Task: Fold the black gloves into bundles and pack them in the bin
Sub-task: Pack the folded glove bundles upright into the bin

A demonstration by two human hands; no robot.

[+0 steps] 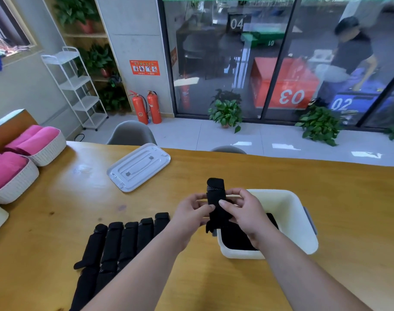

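Held glove [216, 199] was recorded upright in the air, above the desk [326, 176] and just left of the bin [300, 223]. The cuff end was up and loose finger ends hung below the hands. Whether one glove or a stacked pair was held could not be told.

It was pinched from both sides. The left hand [191, 213] had thumb and fingertips on its left edge. The right hand [244, 212] had its thumb laid across the front and its fingers curled behind. The hands were close together, with only the glove's width between them.

Dark cloth [235, 240] was noted on the floor of the bin and judged to be bundles already packed. A row of gloves [124, 239] lay flat, side by side, on the desk to the left, partly hidden under the left forearm. Much of the task was therefore judged undone. The lid [138, 167] lay off, farther back on the desk.

Step in hand, as judged: folding this piece into a bundle.

- The hanging finger ends should be brought up first, so that no tips stick out.
- The fold should be kept tight, with the thumbs pressed at the middle.
- The cuff could then be turned over the roll to lock it.
- The knit is likely to spring open, so the squeeze should be kept until the bundle is set against those in the bin.
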